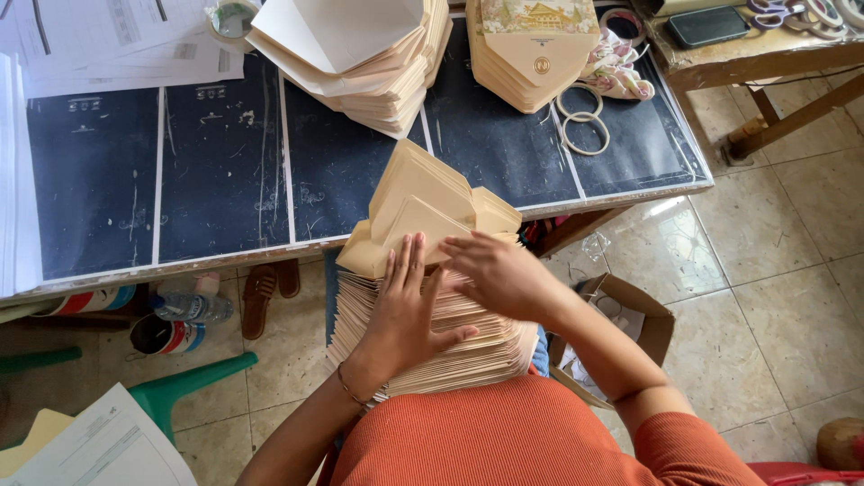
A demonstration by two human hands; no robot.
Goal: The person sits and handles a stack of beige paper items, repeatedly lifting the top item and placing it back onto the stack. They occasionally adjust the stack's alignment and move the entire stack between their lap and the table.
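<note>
A thick stack of cream paper envelopes [432, 346] rests on my lap, fanned out. On top lies an unfolded envelope [423, 202] with its flaps open, reaching onto the table edge. My left hand [400, 310] lies flat on the stack, fingers spread, pressing the top sheet. My right hand [499, 270] rests on the same sheet just to the right, fingers touching its flap.
A dark blue table [216, 171] holds another pile of open envelopes [360, 58], a stack of finished envelopes [531, 54], tape rings [585, 121] and white papers [108, 40]. A cardboard box [630, 319], plastic bottle [189, 308], sandals and a green stool sit on the tiled floor.
</note>
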